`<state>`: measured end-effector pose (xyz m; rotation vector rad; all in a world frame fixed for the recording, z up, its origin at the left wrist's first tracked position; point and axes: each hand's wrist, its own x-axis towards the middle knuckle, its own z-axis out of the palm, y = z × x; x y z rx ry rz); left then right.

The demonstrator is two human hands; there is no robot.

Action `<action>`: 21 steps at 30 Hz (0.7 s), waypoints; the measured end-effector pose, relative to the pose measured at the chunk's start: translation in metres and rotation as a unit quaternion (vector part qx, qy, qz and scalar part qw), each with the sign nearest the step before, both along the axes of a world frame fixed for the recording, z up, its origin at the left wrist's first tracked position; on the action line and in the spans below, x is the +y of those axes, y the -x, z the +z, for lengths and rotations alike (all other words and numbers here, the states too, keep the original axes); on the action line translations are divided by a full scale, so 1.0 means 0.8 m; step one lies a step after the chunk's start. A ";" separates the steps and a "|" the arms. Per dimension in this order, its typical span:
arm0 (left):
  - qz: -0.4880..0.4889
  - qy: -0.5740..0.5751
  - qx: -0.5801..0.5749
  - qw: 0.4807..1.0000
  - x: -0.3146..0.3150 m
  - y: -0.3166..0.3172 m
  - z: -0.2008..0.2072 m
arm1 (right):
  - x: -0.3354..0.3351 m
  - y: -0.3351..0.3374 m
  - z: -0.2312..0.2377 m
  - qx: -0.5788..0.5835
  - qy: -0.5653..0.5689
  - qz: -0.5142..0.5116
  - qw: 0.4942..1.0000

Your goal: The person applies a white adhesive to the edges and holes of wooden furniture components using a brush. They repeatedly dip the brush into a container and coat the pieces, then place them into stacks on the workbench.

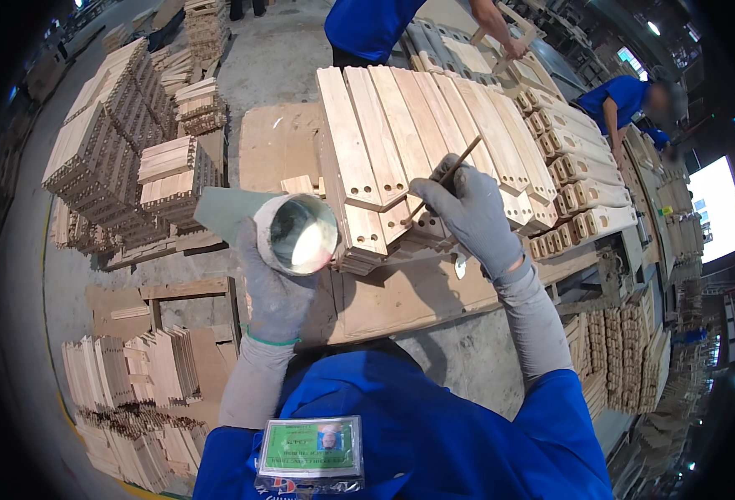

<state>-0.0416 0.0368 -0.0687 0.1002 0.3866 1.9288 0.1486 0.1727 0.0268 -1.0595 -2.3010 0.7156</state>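
My gloved left hand (272, 296) grips a round white cup (330, 227) whose open top faces up, with something pale and shiny inside. From the cup's left side juts a pale grey-green flap (227, 211); I cannot tell whether it is part of the cup. A thin brown wooden stick (466, 150) is pinched in my gloved right hand (472, 212). Its lower tip is at the holed ends of the stacked wooden planks (397, 125), though I cannot tell whether it goes into a hole. The planks lie side by side in layers, two round holes at each near end.
Shaped wooden pieces with slots (597, 192) lie in rows to the right. Tall wood stacks (105, 133) stand on the floor at left, with more slats (134, 367) below. Cardboard (417, 304) covers the bench edge. Two blue-clad people work beyond the planks.
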 end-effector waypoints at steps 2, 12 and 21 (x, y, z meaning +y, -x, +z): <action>0.012 0.008 -0.011 1.000 -0.008 0.002 0.014 | -0.005 0.001 0.009 -0.019 -0.003 0.000 1.000; 0.097 -0.010 0.008 0.995 -0.032 -0.027 0.057 | -0.013 -0.047 0.038 0.143 0.147 0.035 0.978; 0.046 -0.037 0.117 0.991 0.002 -0.124 0.102 | -0.063 -0.097 0.031 0.260 0.077 0.137 0.953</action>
